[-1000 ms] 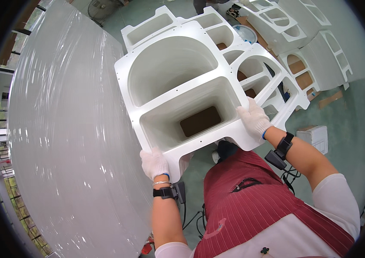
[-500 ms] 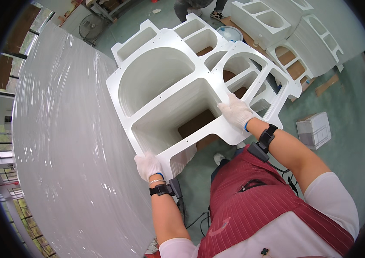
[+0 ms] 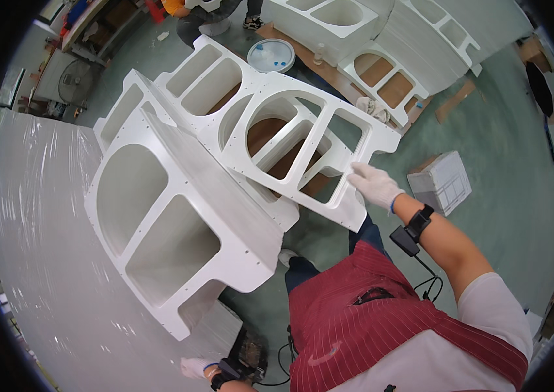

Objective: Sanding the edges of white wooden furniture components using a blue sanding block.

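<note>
A large white molded frame (image 3: 237, 243), with a rounded opening and a squarer one, leans tilted over the wrapped stack on the left. Beside it lies a flatter white panel (image 3: 303, 187) with a round cutout and slots, overlapping other white frames. My right hand (image 3: 376, 185), in a white knit glove, is at the panel's right edge with its fingers stretched out, the tips appearing to touch the rim. My left hand (image 3: 197, 368), gloved too, is low at the bottom, below the large frame's near corner and apart from it. Its fingers do not show clearly.
Plastic-wrapped material (image 3: 42, 261) fills the left side. More white frames (image 3: 381, 88) stand at the back right, beside a round white bucket (image 3: 271, 55). A carton (image 3: 439, 183) sits on the floor to the right. Another person (image 3: 208, 26) crouches at the back, near a fan (image 3: 78, 81).
Both hands have come off the large frame, which now sits tilted farther left. My right hand is at the flatter panel's edge; my left hand has dropped lower.
</note>
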Demonstrator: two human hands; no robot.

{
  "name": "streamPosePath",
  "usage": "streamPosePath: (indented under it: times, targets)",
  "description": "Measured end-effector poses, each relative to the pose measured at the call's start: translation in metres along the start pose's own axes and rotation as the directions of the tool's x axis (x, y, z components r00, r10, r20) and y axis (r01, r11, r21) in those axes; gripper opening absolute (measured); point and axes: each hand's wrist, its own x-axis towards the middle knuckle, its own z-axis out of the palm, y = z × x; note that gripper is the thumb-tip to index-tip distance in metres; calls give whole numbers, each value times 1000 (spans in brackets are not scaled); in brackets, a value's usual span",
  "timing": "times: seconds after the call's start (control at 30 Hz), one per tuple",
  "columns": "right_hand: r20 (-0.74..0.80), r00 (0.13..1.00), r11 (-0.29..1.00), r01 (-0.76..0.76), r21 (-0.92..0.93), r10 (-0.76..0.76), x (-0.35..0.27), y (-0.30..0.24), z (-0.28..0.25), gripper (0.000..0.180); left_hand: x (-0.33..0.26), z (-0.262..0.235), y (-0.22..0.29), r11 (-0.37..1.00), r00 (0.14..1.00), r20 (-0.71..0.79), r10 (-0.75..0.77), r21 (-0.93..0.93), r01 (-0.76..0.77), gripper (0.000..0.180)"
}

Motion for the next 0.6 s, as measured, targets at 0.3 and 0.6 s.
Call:
streamPosePath:
  times: [0.3,0.6]
  targets:
    - [16,998,987,-53,-149,56,170,104,-111,74,-327,98,-82,681,296,614,-732,649,339,69]
    - [359,933,992,56,-113,-12,316,106,-76,82,-461,269,-126,742,61,826,-560,467,480,82]
